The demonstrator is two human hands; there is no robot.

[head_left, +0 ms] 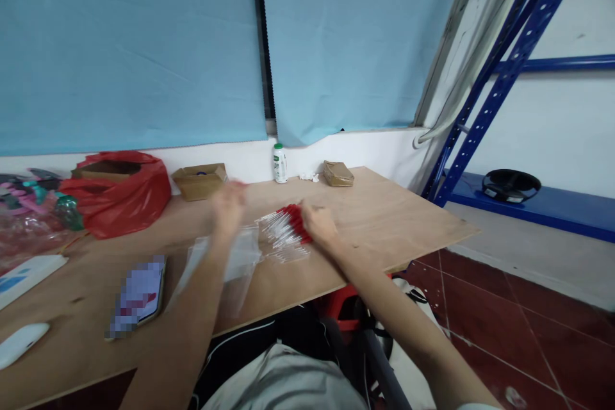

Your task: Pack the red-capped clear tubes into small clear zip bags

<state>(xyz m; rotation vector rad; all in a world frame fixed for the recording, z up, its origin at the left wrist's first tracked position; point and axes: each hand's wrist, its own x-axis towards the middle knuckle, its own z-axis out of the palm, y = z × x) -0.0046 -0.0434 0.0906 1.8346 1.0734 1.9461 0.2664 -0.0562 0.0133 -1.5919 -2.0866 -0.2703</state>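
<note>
Shirt (288,379) nearest | left grip (228,206) blurred, unreadable | right grip (318,224) clasps red-tipped bundle (287,229), inside table edge (432,248)

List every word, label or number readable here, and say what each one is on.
Nothing can be read.
white bottle: green print on the label, too small to read.
phone: the screen is blurred out.
white box: blue marking, too blurred to read.

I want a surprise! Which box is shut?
The flat box right of the bottle. The left box and the bagged box in the red bag are open on top.
</note>
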